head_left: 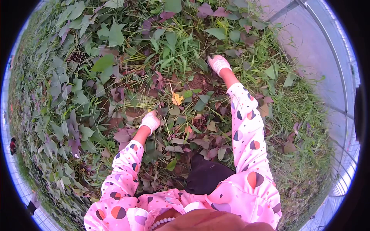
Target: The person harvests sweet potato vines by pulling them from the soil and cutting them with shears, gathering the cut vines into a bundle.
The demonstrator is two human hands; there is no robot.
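Observation:
My left hand (151,120), in a white glove or wrap with bare skin at the wrist, is low among leaves and pale stems at centre left. Its fingers are mostly hidden by the plants. Farther forward and to the right, my right hand (219,64) has the same white covering. Its fingers look curled around a dark object (209,62) too small to make out, beside green grass. Between the hands lie a yellow leaf (177,98) and a patch of brown soil (198,81). Both arms wear pink sleeves with dots.
Broad-leaved vines (79,96) spread over the left side, mixed with grass. Clear plastic sheeting (308,50) on a curved metal frame (327,38) runs along the right. A dark-clothed knee (208,175) shows between my arms.

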